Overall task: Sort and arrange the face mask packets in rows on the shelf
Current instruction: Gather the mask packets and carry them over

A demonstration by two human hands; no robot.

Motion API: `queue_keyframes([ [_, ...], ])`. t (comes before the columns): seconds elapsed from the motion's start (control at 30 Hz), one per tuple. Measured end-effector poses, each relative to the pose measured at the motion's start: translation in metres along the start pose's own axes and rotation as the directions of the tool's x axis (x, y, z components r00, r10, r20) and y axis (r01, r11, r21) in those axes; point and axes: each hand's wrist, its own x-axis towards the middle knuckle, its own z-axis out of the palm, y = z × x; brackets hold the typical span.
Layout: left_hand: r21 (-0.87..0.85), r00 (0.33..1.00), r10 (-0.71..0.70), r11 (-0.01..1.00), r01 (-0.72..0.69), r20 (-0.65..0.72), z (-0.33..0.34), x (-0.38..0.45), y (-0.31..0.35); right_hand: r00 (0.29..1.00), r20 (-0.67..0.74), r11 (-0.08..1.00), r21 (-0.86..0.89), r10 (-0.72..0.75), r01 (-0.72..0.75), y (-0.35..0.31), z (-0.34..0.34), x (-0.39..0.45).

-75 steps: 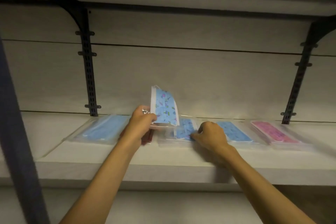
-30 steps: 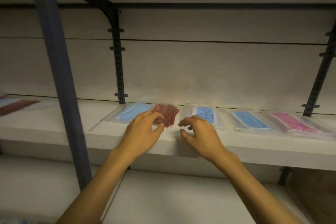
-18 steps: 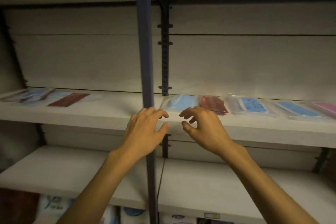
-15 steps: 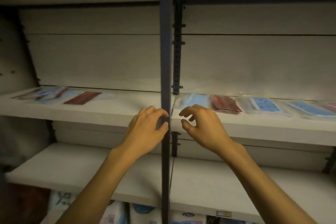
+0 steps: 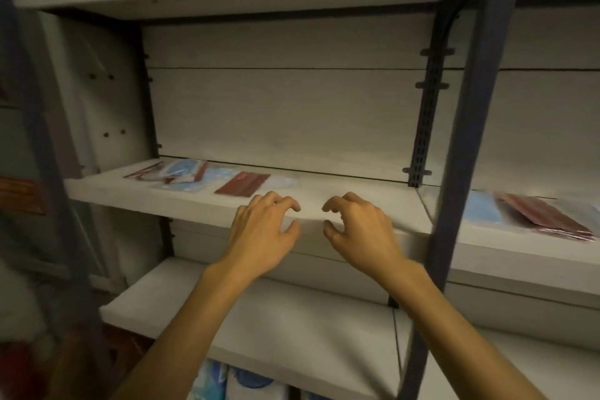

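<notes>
A loose pile of mask packets lies at the back left of the middle shelf: a dark red packet on a light blue one, and mixed blue and red packets further left. In the bay to the right, a light blue packet and a dark red packet lie side by side. My left hand and my right hand hover at the shelf's front edge, fingers loosely curled, holding nothing.
A dark metal upright post stands just right of my right hand, dividing the two bays. Another post stands at the far left. A lower shelf juts out beneath my arms, with packaged goods under it.
The view has swung left from the sorted row to the left bay. Both hands let go of the packets there and moved left past the post, holding nothing.
</notes>
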Motion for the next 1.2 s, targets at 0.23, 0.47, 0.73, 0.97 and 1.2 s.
queue_keyframes([
  [0.23, -0.005, 0.999, -0.019, 1.0, 0.019, 0.031, -0.007, 0.04, -0.098, 0.999, 0.026, 0.999, -0.012, 0.039, -0.039, -0.051, 0.066, 0.07],
  [0.47, -0.017, 0.998, -0.004, 1.0, 0.005, 0.062, -0.008, 0.081, -0.189, 0.992, 0.049, 0.993, -0.028, 0.115, -0.114, -0.083, 0.114, 0.137],
  [0.73, -0.061, 0.997, -0.072, 0.996, 0.073, 0.013, -0.018, 0.113, -0.284, 0.959, 0.006, 0.957, -0.069, 0.282, -0.281, -0.114, 0.15, 0.176],
  [0.97, 0.053, 0.926, -0.378, 0.925, 0.376, 0.026, -0.033, 0.151, -0.356, 0.898, 0.001, 0.894, -0.094, 0.44, -0.438, -0.138, 0.167, 0.201],
  [1.2, 0.105, 0.823, -0.534, 0.845, 0.524, 0.191, -0.034, 0.179, -0.388, 0.811, 0.186, 0.827, -0.236, 0.554, -0.511, -0.15, 0.174, 0.211],
])
